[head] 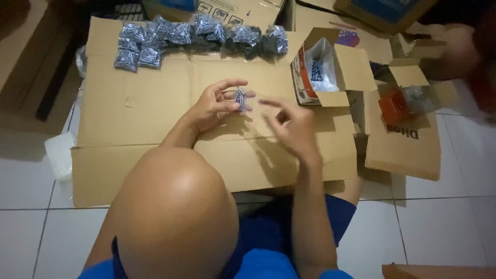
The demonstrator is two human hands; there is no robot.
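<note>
My left hand [217, 103] holds a small clear plastic bag of dark screws [241, 98] pinched between thumb and fingers, above a flattened cardboard sheet [144, 103]. My right hand [289, 124] hovers just to the right of the bag, fingers spread and slightly blurred, holding nothing. A row of several filled screw bags [196, 33] lies along the far edge of the cardboard. An open small cardboard box [356, 67] with a clear plastic liner of screws stands to the right of my hands.
My bent knee [175, 206] fills the lower middle. A second open box [408, 98] with an orange part sits at the right on more cardboard. White floor tiles [31, 175] surround the sheet; larger boxes [237, 10] stand at the back.
</note>
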